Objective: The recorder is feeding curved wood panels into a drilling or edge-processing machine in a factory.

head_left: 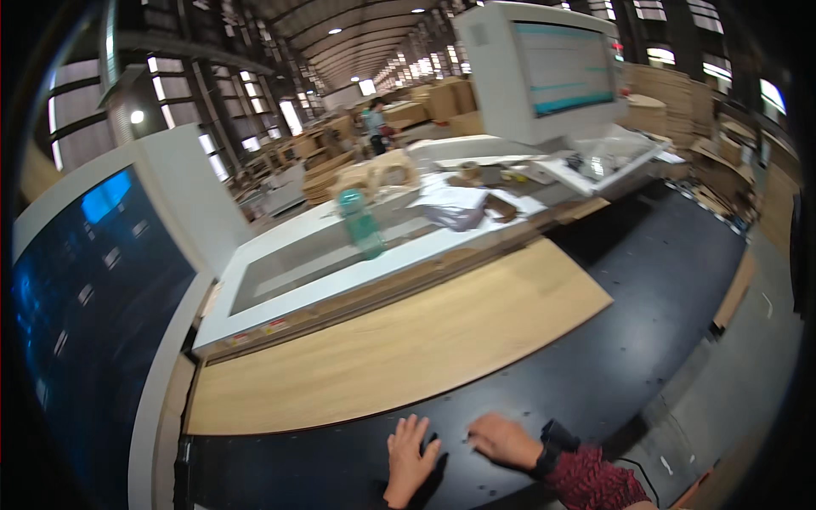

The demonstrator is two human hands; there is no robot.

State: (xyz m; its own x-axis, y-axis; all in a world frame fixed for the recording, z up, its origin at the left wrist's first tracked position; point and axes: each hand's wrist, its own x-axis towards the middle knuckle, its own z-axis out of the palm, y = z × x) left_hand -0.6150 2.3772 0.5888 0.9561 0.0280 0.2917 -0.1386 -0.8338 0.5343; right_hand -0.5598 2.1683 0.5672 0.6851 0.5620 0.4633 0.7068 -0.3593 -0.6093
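Observation:
My left hand [410, 459] lies flat on the black machine bed [646, 297] near the bottom edge, fingers spread, holding nothing. My right hand [503, 439] rests palm down just to its right, fingers pointing left, with a black wrist strap and a red patterned sleeve behind it. A long light wooden board [399, 348] lies on the bed just beyond both hands, slanting from lower left to upper right. Neither hand touches the board.
A white machine housing [306, 293] runs behind the board, with a green bottle [360, 223] and papers on it. A monitor [552, 68] stands at the upper right and a dark glass panel [85, 323] at the left. Stacks of boards fill the hall; a person [374, 127] stands far off.

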